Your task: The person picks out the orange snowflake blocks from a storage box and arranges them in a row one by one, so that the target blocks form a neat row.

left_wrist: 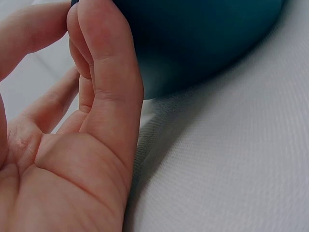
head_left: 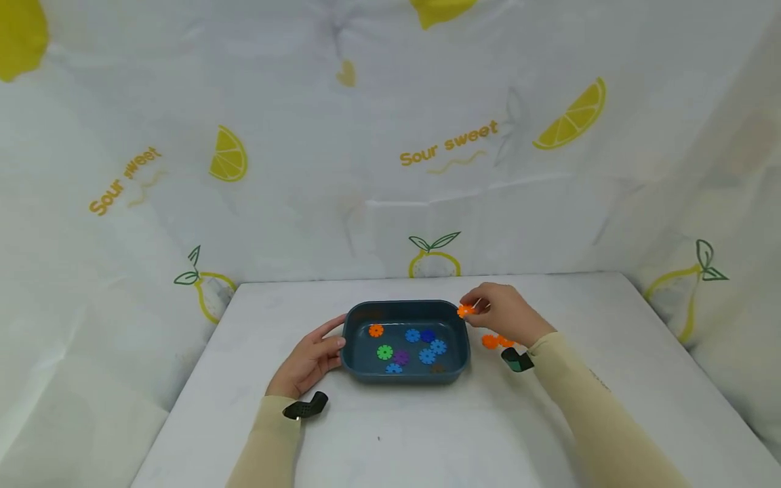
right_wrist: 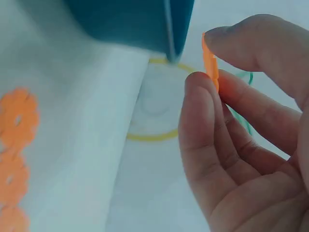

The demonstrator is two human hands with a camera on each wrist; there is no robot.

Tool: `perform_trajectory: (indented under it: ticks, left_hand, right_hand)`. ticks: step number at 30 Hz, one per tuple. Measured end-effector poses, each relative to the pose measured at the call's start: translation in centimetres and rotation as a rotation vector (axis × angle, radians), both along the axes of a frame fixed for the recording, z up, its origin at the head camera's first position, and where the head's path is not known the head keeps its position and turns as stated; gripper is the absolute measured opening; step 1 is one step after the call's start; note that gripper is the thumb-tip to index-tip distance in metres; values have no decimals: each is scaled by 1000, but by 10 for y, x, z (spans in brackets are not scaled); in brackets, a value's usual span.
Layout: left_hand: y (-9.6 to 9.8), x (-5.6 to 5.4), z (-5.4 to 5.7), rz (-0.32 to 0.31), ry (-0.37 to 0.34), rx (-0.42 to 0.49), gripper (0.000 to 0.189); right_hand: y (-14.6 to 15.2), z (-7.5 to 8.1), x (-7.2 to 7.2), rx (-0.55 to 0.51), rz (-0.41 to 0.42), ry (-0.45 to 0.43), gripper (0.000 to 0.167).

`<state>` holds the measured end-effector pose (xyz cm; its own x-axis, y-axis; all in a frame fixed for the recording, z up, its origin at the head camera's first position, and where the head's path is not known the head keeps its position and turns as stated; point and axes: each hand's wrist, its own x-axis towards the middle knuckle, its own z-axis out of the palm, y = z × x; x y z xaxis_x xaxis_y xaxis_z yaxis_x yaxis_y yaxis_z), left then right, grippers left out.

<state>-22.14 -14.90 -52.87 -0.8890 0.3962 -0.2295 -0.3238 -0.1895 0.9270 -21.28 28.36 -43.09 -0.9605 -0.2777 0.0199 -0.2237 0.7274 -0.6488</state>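
A dark blue-green rectangular tray (head_left: 405,377) stands on the white table. The left hand (head_left: 308,359) holds its left end, thumb and fingers at the rim; in the left wrist view, the thumb (left_wrist: 113,72) lies along the tray wall (left_wrist: 203,43). Over the tray's far right corner, the right hand (head_left: 503,312) pinches an orange snowflake disc (head_left: 466,310) between thumb and fingers. The right wrist view shows this disc (right_wrist: 211,65) edge-on. Inside the tray lie several discs: an orange disc (head_left: 375,330), a green disc (head_left: 384,352), a purple disc (head_left: 401,357) and blue discs (head_left: 427,356).
More orange discs (head_left: 490,341) lie on the table right of the tray, partly below the right hand; the right wrist view has these orange discs (right_wrist: 12,174) in a row. Behind the table's back edge hangs a lemon-print cloth (head_left: 317,224).
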Motion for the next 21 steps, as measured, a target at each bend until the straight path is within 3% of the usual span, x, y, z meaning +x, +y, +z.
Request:
perform_trajectory:
  ticks: [13, 21]
  left_hand:
    - [3, -1, 1, 0, -3, -18, 64]
    - [1, 0, 0, -4, 6, -16, 66]
  right_hand:
    - [78, -34, 26, -42, -206, 18, 33]
    - [123, -55, 35, -43, -263, -16, 41]
